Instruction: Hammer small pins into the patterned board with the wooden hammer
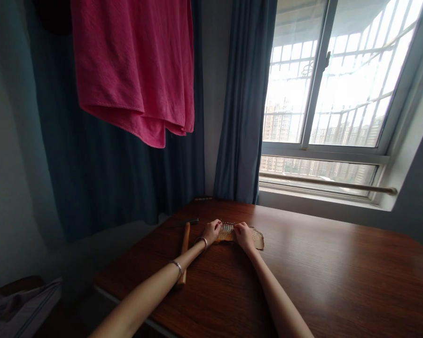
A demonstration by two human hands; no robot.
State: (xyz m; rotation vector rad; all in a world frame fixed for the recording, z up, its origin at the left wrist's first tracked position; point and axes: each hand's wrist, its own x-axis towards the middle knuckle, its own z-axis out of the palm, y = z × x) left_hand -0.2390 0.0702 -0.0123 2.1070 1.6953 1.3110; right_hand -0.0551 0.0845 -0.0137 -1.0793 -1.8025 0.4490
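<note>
A small tan board (pixel 257 238) with a row of thin metal pins standing in it lies on the dark wooden table (pixel 338 272). My left hand (pixel 211 231) rests on its left end with fingers curled onto it. My right hand (pixel 244 235) lies over its middle, fingers bent down against the pins. Whether either hand pinches a pin is too small to tell. Two thin bangles circle my left forearm. A hammer (pixel 185 246) with a wooden handle and dark head lies on the table just left of my left arm.
A pink cloth (pixel 134 70) hangs overhead at the upper left. Dark blue curtains (pixel 243 117) hang behind the table. A barred window (pixel 338 94) with a rail fills the right. Striped fabric (pixel 21 305) lies at the lower left, below the table's edge.
</note>
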